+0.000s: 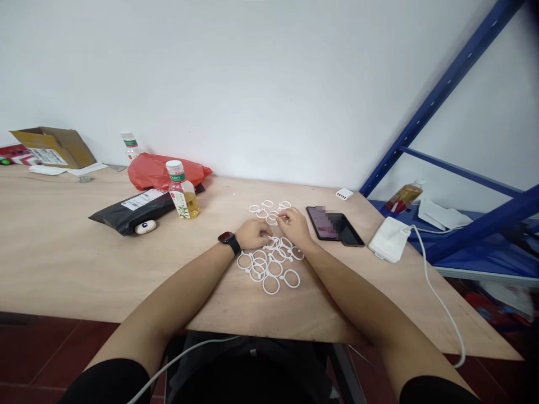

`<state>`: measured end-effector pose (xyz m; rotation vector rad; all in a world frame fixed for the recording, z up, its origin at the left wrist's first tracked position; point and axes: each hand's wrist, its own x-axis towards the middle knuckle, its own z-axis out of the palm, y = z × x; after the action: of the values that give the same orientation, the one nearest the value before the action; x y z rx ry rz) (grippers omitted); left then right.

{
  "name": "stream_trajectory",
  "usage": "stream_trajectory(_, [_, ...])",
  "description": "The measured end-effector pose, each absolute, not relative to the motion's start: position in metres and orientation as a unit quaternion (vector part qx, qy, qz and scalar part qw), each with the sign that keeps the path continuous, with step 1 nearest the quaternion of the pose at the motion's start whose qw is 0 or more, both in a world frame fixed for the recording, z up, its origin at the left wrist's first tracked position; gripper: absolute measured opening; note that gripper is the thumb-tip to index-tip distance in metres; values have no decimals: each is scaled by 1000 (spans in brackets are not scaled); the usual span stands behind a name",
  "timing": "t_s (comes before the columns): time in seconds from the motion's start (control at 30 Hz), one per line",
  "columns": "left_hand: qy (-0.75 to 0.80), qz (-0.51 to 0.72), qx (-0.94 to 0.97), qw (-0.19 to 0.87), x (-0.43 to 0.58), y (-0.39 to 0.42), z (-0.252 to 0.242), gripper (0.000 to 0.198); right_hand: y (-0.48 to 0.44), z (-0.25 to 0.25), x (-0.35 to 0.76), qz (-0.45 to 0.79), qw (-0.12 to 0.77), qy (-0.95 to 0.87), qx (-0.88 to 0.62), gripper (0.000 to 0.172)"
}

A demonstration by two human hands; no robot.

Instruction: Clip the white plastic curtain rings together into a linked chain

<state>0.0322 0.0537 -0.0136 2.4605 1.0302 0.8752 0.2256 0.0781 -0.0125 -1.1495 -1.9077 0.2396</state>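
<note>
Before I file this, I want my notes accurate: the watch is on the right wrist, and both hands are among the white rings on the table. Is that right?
Not quite: the head view shows the watch on the left wrist, not the right. The left hand and right hand are indeed among the white rings on the table.

Rings [272, 275] on table [126, 269], bottle [183, 196] left

From my end, the rings [266, 268] look like smooth plastic and the bench [105, 269] like matt, unpolished wood. I see shiny plastic film on the black bag [145, 213], thin crinkled plastic on the red bag [154, 171], cardboard in the box [76, 150], glossy glass on the phone [316, 225], painted metal in the rack [448, 73].
</note>
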Motion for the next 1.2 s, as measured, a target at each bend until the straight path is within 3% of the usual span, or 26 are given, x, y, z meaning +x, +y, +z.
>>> stream_trajectory(0.13, [386, 298, 852, 192, 33, 55, -17, 12, 76, -13, 224, 119, 426, -775, -452, 11])
stream_trajectory(0.33, [451, 435, 736, 257, 31, 61, -21, 14, 68, -7, 223, 206, 419, -785, -407, 22])
stream_trajectory(0.63, [456, 412, 780, 119, 32, 52, -10, 14, 65, -6, 221, 253, 376, -808, -377, 24])
stream_trajectory(1.2, [428, 374, 821, 59, 32, 53, -8, 17, 68, -9, 223, 261, 385, -797, -386, 16])
